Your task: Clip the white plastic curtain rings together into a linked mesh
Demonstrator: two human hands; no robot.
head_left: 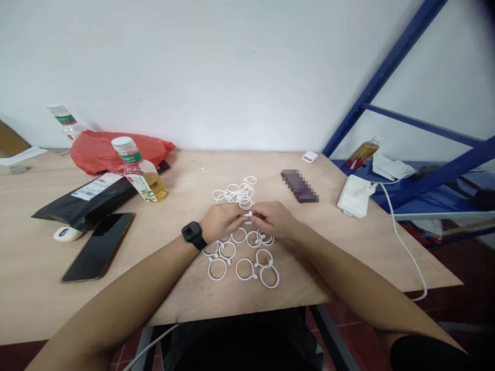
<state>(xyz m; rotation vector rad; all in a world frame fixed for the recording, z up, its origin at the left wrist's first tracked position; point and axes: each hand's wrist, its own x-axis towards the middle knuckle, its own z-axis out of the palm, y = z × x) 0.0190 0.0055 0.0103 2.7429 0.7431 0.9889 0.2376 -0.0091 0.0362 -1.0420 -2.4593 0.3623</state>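
Note:
At the middle of the table, my left hand (222,222) and my right hand (275,220) meet fingertip to fingertip. Pinched between them is a white plastic ring (248,214) with a small tab, mostly covered by my fingers. Both hands are closed on it. Beyond my hands lies a loose heap of similar white rings (232,195). Nearer to me several more rings (217,269) are spread out, some overlapping, each with a small knob on its edge. A black watch (194,235) is on my left wrist.
Left stand a drink bottle (149,185), a red bag (116,149), a black parcel (83,201), a white case (68,234) and a phone (98,250). Right lie another phone (299,186), a small white block (309,156) and a white power strip (353,196) with a cable (400,237).

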